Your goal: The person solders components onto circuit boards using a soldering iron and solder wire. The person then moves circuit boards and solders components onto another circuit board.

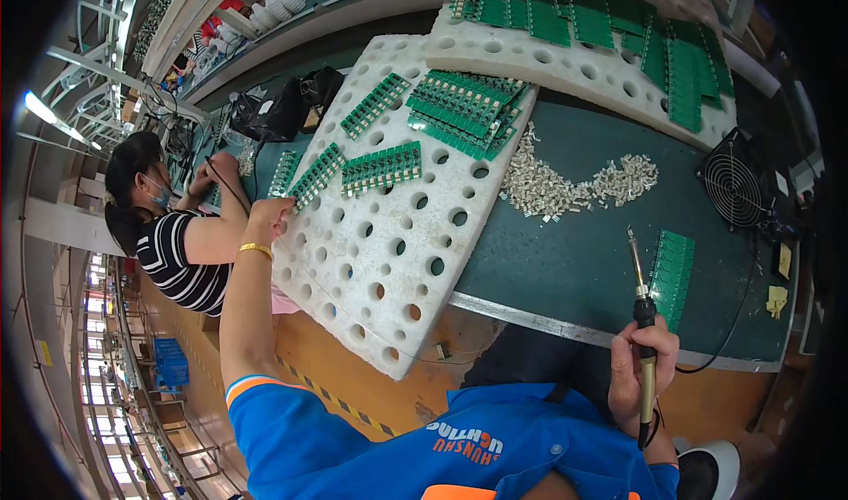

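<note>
Green circuit-board strip [319, 177] lies on a white foam panel [371, 261] pierced with round holes, and the left hand [268, 217] is at its near end. The fingers of that hand are drawn in close together there; whether they pinch the strip or only touch it, I cannot tell. A gold-coloured bracelet [255, 249] circles the wrist.

The right hand [643, 359] has its fingers wrapped around the handle of a soldering iron [646, 319], whose metal tip points up and away from the person, above the dark green worktop [548, 261]. Just right of the iron lies a single green board [673, 279].

On the foam panel, a short strip [382, 169] rests right of the one by the left hand, another strip [375, 105] lies farther off, and an overlapping stack of boards [468, 111] sits near the panel's right edge. A second foam panel [565, 74] beyond carries many more boards [574, 10].

Small whitish parts [539, 182] lie heaped on the worktop, and a black fan [733, 182] stands to the right. At left, a co-worker [199, 244] in a striped top leans over the bench work.
</note>
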Demonstrator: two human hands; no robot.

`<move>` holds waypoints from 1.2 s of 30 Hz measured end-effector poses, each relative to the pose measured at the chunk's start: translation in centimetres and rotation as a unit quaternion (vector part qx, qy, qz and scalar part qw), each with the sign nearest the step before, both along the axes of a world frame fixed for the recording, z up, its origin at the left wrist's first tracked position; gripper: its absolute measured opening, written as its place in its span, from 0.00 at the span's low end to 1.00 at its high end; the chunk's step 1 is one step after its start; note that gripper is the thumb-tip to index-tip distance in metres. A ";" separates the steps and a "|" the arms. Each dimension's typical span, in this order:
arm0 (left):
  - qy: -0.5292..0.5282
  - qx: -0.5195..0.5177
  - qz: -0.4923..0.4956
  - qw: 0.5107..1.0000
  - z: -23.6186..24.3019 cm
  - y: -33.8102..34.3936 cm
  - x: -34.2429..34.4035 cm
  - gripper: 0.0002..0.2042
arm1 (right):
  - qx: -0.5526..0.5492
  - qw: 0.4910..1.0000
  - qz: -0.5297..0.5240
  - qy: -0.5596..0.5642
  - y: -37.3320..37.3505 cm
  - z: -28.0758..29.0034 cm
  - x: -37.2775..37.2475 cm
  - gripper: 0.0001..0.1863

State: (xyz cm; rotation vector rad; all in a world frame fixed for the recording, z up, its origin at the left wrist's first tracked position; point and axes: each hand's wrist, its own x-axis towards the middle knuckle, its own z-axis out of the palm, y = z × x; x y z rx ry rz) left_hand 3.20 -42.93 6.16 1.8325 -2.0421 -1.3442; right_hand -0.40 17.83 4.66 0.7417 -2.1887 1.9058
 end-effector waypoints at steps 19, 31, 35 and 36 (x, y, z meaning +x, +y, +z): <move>0.023 -0.068 0.002 0.997 0.3 0.4 0.4 0.07 | -0.011 1.000 -0.004 -0.019 0.2 -0.2 0.0 0.15; 0.121 0.071 0.077 0.987 1.8 -1.2 2.6 0.09 | -0.017 1.000 -0.006 -0.023 0.4 -0.2 0.0 0.15; 0.149 0.076 0.096 0.981 2.3 -1.1 2.8 0.09 | -0.028 0.999 -0.005 -0.031 0.4 -0.2 0.1 0.15; 0.155 0.094 0.089 0.979 2.5 -1.4 3.0 0.09 | -0.021 0.999 -0.002 -0.024 0.5 0.0 0.1 0.14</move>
